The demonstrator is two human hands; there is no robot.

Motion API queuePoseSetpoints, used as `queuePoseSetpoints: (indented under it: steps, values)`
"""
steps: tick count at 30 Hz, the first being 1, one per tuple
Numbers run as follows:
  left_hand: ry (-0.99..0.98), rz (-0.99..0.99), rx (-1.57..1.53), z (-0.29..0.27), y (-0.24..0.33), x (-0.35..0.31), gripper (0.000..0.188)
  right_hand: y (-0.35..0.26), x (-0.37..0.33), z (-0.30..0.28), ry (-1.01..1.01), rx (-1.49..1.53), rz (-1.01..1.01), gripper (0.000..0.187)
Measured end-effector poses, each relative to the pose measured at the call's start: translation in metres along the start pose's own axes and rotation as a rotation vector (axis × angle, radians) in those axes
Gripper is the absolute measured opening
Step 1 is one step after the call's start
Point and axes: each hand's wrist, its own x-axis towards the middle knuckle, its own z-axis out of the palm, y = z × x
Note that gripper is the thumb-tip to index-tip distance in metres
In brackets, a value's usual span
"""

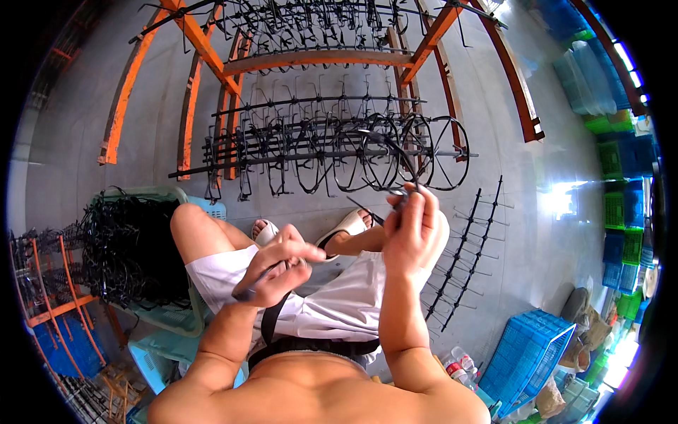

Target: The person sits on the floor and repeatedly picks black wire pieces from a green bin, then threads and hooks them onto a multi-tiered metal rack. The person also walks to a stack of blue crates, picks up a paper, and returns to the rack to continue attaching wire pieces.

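Observation:
My left hand [282, 267] is closed above my lap, its fingers curled round a slim dark tool [247, 290] whose end sticks out by the wrist. Most of that tool is hidden, and I cannot make out its kind. Farther right, my right hand [418, 230] is raised and pinches a thin black curved part [404, 157]. This part rises from the fingertips in front of the rack, and another thin black end juts out to the left of the hand. Motion smears both sets of fingertips slightly.
An orange metal rack [311, 62] stands ahead, with black rods [325, 161] carrying hoops and hooks. More hooked rods [462, 254] lie on the floor at right. A pale green crate [187, 321] at left holds tangled black parts [127, 247]. A blue crate [526, 357] stands at lower right.

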Motion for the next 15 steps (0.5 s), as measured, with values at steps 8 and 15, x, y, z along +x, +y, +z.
queuePoseSetpoints:
  steps: [8, 15]
  values:
    - [0.328, -0.165, 0.933, -0.01, -0.07, 0.019, 0.025, 0.116, 0.035, 0.067, 0.021, 0.143, 0.086, 0.018]
    - [0.387, -0.139, 0.915, -0.014, -0.08, 0.02, 0.013, 0.129, 0.051, 0.07, -0.14, 0.284, 0.089, 0.021]
